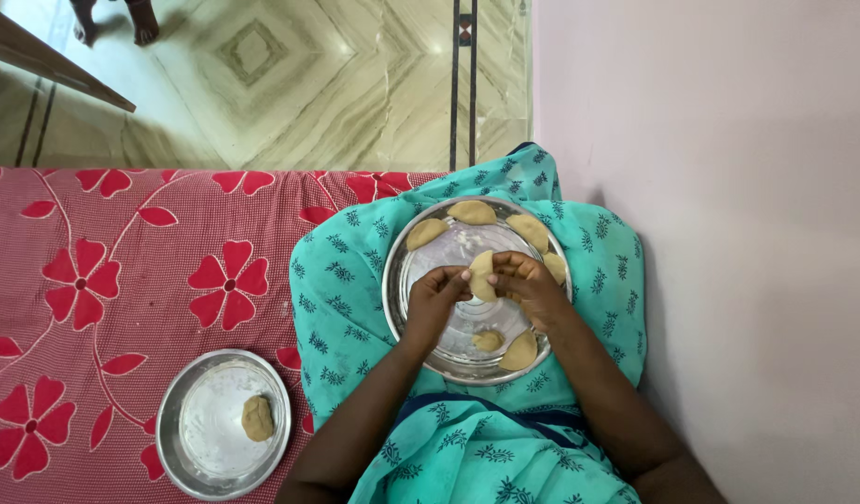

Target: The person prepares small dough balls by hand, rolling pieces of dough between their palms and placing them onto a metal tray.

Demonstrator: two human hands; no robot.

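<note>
Both my hands hold one folded piece of pale dough (481, 273) over a steel plate (413, 322) that rests on my lap. My left hand (436, 299) pinches the dough's left edge. My right hand (531, 285) grips its right side with fingers curled. Several shaped half-moon dough pieces (472, 212) lie along the plate's far rim and right side. A small dough lump (489, 341) and another folded piece (521, 352) sit at the plate's near side.
A second steel plate (201, 439) with one dough ball (257, 418) lies on the red flowered cloth (122, 271) to my left. A pale wall (728, 187) stands close on my right. Beyond the cloth is marble floor with another person's bare feet (112, 23).
</note>
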